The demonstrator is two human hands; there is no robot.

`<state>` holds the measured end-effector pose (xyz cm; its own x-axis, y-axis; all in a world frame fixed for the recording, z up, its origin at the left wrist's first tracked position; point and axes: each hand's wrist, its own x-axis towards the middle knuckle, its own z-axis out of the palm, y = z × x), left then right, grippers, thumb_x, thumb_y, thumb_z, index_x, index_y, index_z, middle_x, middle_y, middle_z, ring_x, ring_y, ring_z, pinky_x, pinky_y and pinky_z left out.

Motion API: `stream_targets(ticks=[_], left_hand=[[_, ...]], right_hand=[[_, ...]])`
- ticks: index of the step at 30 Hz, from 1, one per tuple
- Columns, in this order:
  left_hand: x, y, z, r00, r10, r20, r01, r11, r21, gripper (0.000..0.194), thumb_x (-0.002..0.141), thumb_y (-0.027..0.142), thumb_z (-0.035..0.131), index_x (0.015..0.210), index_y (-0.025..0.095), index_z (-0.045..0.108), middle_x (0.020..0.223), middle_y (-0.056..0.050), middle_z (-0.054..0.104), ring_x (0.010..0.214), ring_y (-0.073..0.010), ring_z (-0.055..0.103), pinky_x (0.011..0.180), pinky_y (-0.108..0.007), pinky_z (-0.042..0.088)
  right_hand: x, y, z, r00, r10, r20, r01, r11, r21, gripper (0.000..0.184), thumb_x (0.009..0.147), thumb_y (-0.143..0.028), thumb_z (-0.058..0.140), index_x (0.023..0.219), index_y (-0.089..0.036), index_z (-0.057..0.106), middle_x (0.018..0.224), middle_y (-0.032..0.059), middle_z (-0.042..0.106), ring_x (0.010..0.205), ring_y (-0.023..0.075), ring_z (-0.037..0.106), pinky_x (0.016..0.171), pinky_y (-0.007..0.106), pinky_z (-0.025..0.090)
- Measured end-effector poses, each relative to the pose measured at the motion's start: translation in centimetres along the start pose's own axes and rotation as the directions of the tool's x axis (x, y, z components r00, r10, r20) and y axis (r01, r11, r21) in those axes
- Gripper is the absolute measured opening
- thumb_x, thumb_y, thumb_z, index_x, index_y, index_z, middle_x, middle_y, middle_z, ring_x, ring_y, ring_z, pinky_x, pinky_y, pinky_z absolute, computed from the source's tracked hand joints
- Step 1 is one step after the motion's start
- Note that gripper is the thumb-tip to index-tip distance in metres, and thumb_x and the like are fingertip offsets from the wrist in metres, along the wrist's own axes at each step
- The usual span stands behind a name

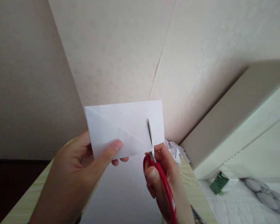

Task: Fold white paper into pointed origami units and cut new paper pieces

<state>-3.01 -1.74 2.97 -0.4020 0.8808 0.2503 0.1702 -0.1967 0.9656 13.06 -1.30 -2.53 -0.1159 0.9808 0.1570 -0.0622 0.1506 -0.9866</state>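
Note:
My left hand (84,165) grips a folded sheet of white paper (121,121) at its lower left, thumb in front and fingers behind. A diagonal edge runs across the paper from the upper left corner toward the lower right. Red-handled scissors (164,183) are in my right hand (170,168), with the fingers wrapped round the handles. One blade shows in front of the paper's right part, pointing up; the other blade is hidden, probably behind the sheet. Below my hands, a larger white sheet (123,189) lies on the table.
The light wood-grain table (191,183) stands against a patterned wall (121,56). Several white paper pieces (177,152) are heaped at its back right. Beyond the right edge are a green and white box (220,183) and a grey patterned item (266,194). A dark surface (14,180) is at left.

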Motion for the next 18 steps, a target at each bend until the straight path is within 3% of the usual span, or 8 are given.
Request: stream_targets(ticks=[4, 9, 14, 18], left_hand=[[0.1, -0.7, -0.2, 0.999, 0.034, 0.028, -0.035, 0.998, 0.043, 0.011, 0.070, 0.038, 0.078, 0.068, 0.028, 0.076, 0.057, 0.005, 0.076, 0.045, -0.0169, 0.069, 0.039, -0.020, 0.052], [0.3, -1.0, -0.4, 0.996, 0.011, 0.092, -0.018, 0.996, 0.085, 0.015, 0.071, 0.044, 0.075, 0.072, 0.028, 0.077, 0.057, 0.004, 0.075, 0.050, -0.0198, 0.072, 0.044, -0.023, 0.057], [0.3, -0.5, -0.4, 0.988, 0.031, 0.152, -0.046, 0.995, 0.091, 0.014, 0.070, 0.041, 0.075, 0.071, 0.027, 0.078, 0.056, 0.003, 0.074, 0.050, -0.0203, 0.072, 0.041, -0.022, 0.056], [0.3, -0.7, -0.6, 0.982, 0.055, 0.180, -0.072, 0.993, 0.093, 0.013, 0.071, 0.040, 0.074, 0.072, 0.028, 0.078, 0.058, 0.004, 0.075, 0.051, -0.0193, 0.072, 0.042, -0.021, 0.056]], right_hand=[[0.1, 0.4, -0.1, 0.999, 0.041, -0.005, -0.041, 0.996, 0.075, 0.058, 0.070, -0.077, 0.067, 0.095, -0.026, 0.055, 0.076, -0.0020, 0.057, 0.052, 0.0099, 0.042, 0.037, 0.022, 0.021], [0.1, -0.4, 0.3, 1.000, 0.018, -0.019, -0.018, 1.000, 0.025, 0.066, 0.071, -0.080, 0.064, 0.107, -0.025, 0.057, 0.084, 0.0013, 0.058, 0.052, 0.0096, 0.038, 0.041, 0.025, 0.027], [0.0, -0.1, 0.5, 0.999, -0.021, -0.045, 0.025, 0.995, 0.093, 0.060, 0.076, -0.073, 0.066, 0.114, -0.028, 0.060, 0.069, -0.0047, 0.046, 0.046, 0.0076, 0.024, 0.039, 0.024, 0.020], [0.0, 0.6, 0.5, 0.993, -0.065, -0.093, 0.076, 0.991, 0.112, 0.047, 0.080, -0.070, 0.064, 0.103, -0.029, 0.064, 0.063, -0.0052, 0.044, 0.047, 0.0086, 0.029, 0.038, 0.023, 0.020]])
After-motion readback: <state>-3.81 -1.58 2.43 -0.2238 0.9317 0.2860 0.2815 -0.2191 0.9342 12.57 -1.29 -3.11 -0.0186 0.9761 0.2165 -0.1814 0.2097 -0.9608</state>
